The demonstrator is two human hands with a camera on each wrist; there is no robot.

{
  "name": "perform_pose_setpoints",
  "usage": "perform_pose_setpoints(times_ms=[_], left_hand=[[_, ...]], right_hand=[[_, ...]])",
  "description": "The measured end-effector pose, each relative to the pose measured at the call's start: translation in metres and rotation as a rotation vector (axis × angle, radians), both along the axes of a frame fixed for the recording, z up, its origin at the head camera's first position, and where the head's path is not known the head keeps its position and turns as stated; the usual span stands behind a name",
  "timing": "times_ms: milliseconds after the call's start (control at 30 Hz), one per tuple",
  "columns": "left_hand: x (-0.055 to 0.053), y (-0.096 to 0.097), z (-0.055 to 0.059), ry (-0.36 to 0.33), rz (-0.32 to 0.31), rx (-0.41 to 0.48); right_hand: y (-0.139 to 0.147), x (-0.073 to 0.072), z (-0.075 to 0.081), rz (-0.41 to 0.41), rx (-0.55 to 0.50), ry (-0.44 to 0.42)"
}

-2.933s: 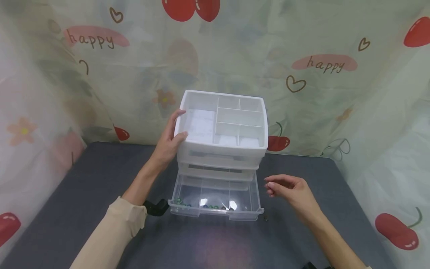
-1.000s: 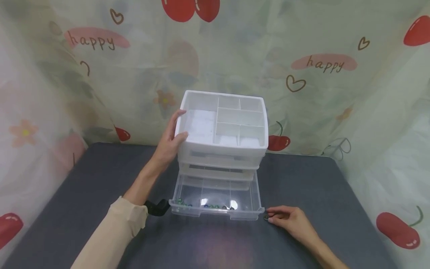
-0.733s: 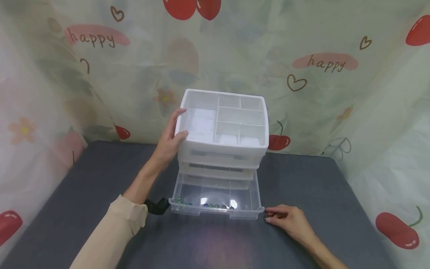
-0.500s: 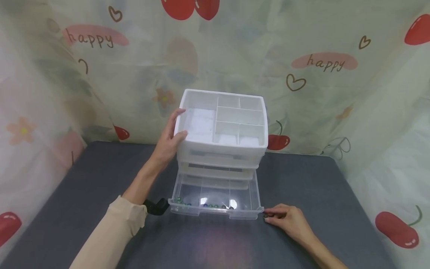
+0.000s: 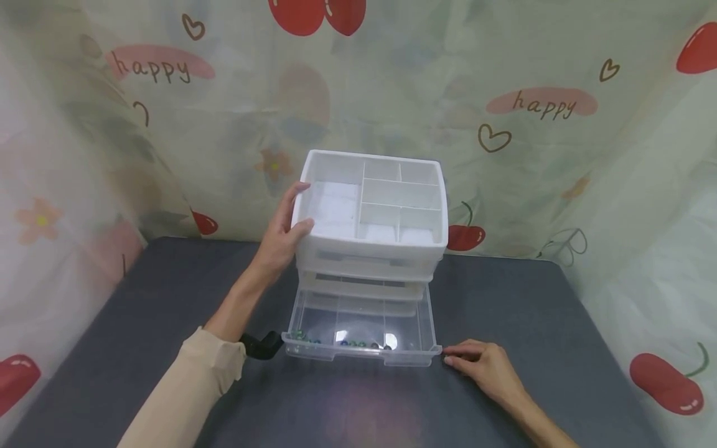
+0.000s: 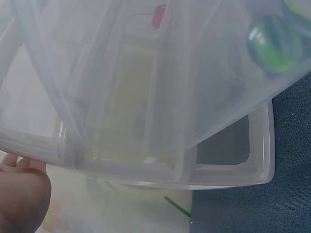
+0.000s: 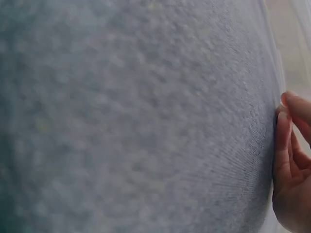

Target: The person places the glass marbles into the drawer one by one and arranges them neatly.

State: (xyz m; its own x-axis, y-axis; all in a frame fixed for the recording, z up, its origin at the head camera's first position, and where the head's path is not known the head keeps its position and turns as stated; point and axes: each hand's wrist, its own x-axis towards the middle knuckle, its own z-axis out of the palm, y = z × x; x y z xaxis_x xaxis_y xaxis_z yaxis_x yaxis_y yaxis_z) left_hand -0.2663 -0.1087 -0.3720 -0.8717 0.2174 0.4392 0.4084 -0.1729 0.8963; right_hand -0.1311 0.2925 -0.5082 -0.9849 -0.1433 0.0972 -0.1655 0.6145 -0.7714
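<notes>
A white drawer organizer with a divided top tray stands mid-table. My left hand grips its left side, the thumb and fingers over the top rim. Its clear bottom drawer is pulled out toward me, and several glass marbles lie along the inside of its front wall. In the left wrist view a green marble shows through the plastic. Low at the drawer's right front corner, my right hand pinches a small dark marble against the tabletop. The fingertips hide most of that marble.
Dark grey cloth covers the table. A pale curtain printed with cherries and hearts hangs behind and at both sides. A black wrist mount on my left arm sits by the drawer's left corner. A thin cable appears at the back right.
From above the table, my right hand has come down to the marble beside the drawer's corner, and its fingertips have closed around it. The left hand and organizer stay in place.
</notes>
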Motion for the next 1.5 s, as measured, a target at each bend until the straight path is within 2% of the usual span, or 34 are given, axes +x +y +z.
perform_pose_setpoints(times_ms=[233, 433, 1067, 1500], left_hand=[[0.001, 0.000, -0.002, 0.010, -0.015, 0.000], [0.002, 0.000, -0.001, -0.001, -0.016, -0.004], [0.000, -0.001, -0.001, -0.007, -0.011, 0.005], [0.000, 0.000, 0.000, -0.001, -0.004, 0.017]], right_hand=[[0.000, 0.001, 0.006, -0.038, -0.138, -0.150], [0.001, 0.001, 0.010, 0.006, -0.237, -0.163], [-0.011, 0.002, 0.052, 0.038, -0.267, -0.028], [-0.019, -0.005, 0.086, 0.077, -0.252, 0.046]])
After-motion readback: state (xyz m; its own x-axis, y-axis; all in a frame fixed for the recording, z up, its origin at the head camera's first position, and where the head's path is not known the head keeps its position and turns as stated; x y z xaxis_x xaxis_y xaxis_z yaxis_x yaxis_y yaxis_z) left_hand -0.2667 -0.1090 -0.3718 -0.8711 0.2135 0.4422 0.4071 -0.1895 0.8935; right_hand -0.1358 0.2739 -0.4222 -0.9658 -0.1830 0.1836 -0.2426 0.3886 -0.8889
